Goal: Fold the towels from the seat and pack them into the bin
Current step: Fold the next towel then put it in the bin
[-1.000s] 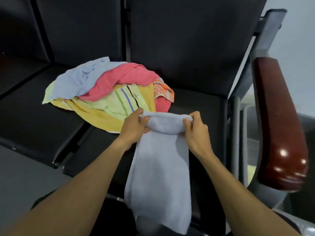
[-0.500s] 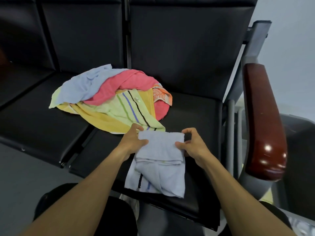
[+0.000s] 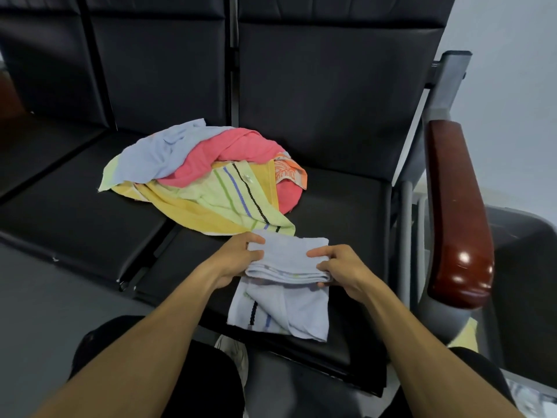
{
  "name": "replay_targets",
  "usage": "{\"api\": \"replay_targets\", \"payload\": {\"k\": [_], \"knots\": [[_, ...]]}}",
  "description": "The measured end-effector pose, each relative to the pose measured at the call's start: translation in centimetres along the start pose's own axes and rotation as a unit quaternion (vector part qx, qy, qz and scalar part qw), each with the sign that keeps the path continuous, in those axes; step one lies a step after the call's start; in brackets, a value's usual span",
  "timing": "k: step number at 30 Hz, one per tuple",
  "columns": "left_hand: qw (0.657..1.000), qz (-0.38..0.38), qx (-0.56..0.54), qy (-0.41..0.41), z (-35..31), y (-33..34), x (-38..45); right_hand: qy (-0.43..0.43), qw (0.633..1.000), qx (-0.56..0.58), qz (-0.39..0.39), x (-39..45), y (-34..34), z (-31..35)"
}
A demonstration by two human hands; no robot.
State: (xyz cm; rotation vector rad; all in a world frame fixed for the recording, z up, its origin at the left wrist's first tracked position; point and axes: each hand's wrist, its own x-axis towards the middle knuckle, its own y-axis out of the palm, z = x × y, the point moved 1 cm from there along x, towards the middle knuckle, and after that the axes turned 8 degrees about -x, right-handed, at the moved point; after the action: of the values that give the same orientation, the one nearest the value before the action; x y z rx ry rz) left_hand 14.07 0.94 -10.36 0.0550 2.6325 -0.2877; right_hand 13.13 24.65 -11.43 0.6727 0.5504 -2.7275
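A pale blue towel point(image 3: 287, 300) lies on the black seat point(image 3: 346, 212), its far part folded over toward me. My left hand point(image 3: 238, 257) pinches the fold's left edge. My right hand point(image 3: 337, 265) grips its right edge. Behind it sits a pile of unfolded towels point(image 3: 208, 176): pale blue, pink, yellow, striped green and an orange patterned one. A dark bin point(image 3: 521, 285) stands on the right, past the armrest, mostly hidden.
A brown glossy armrest point(image 3: 455, 212) on a grey frame rises on the right between the seat and the bin. More black seats extend to the left. My knees in dark trousers are at the bottom edge.
The towel hung from both hands a second ago; it has been laid on the seat and its upper part folded over toward me. Both hands came down with it.
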Motion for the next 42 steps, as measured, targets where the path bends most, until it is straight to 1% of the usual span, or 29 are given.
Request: {"api": "replay_targets", "payload": {"k": [2,3,5,6,9,12,14,16,20,24,28,29,30,32,34,36,37,39,42], "knots": [[0.999,0.030,-0.013,-0.020,0.0,0.1,-0.6,-0.002,1.000,0.011,0.006,-0.1,0.1,-0.1],[0.999,0.049,0.004,-0.022,0.1,0.1,-0.8,-0.007,1.000,0.022,0.005,-0.2,0.1,-0.2],[0.992,0.091,0.087,-0.001,0.3,0.2,-1.0,-0.026,0.999,0.035,0.004,-0.1,0.3,-0.3],[0.989,0.104,0.109,0.011,0.3,0.2,-1.2,-0.035,0.999,0.032,0.006,0.0,0.4,-0.3],[0.989,0.129,0.065,0.024,0.2,0.3,-1.4,-0.045,0.999,0.003,0.013,0.2,0.5,-0.4],[0.982,0.169,0.077,0.034,-0.1,0.8,-1.8,-0.046,0.998,-0.029,0.010,0.3,0.5,-0.5],[0.983,0.180,0.036,0.023,-0.1,1.2,-1.8,-0.039,0.999,-0.029,0.008,0.4,0.5,-0.5],[0.988,0.156,0.010,0.020,-0.2,1.4,-1.8,-0.030,0.999,-0.017,0.007,0.4,0.4,-0.5],[0.993,0.111,0.017,0.028,-0.4,1.4,-1.7,-0.022,1.000,-0.014,0.002,0.4,0.5,-0.5],[0.993,0.076,0.076,0.056,0.2,1.0,-0.8,-0.025,0.999,-0.020,-0.002,0.6,0.6,-0.5],[0.992,-0.011,0.100,0.075,0.8,0.6,-0.3,-0.057,0.997,-0.037,-0.045,0.6,0.7,-0.7],[0.992,-0.022,0.099,0.082,0.6,0.6,-0.4,-0.064,0.995,-0.043,-0.057,0.5,0.7,-0.6],[0.992,-0.022,0.095,0.083,0.4,0.5,-0.6,-0.067,0.995,-0.049,-0.059,0.4,0.6,-0.5],[0.994,0.008,0.078,0.070,0.1,0.3,-1.0,-0.059,0.996,-0.051,-0.037,0.0,0.6,-0.3],[0.995,0.067,0.064,0.040,0.1,0.0,-1.5,-0.047,0.997,-0.055,0.004,-0.4,0.5,-0.3],[0.988,0.134,0.071,-0.009,0.4,-0.2,-2.2,-0.042,0.993,-0.102,0.045,-0.9,0.3,-0.5],[0.984,0.153,0.088,-0.024,0.6,-0.1,-2.6,-0.040,0.990,-0.121,0.065,-1.2,0.2,-0.6],[0.980,0.139,0.141,-0.012,1.2,-0.2,-2.4,-0.040,0.988,-0.126,0.075,-1.3,0.2,-1.1],[0.986,0.056,0.148,0.053,1.6,-0.4,-1.2,-0.061,0.991,-0.121,0.014,-1.3,0.2,-1.5]]}}
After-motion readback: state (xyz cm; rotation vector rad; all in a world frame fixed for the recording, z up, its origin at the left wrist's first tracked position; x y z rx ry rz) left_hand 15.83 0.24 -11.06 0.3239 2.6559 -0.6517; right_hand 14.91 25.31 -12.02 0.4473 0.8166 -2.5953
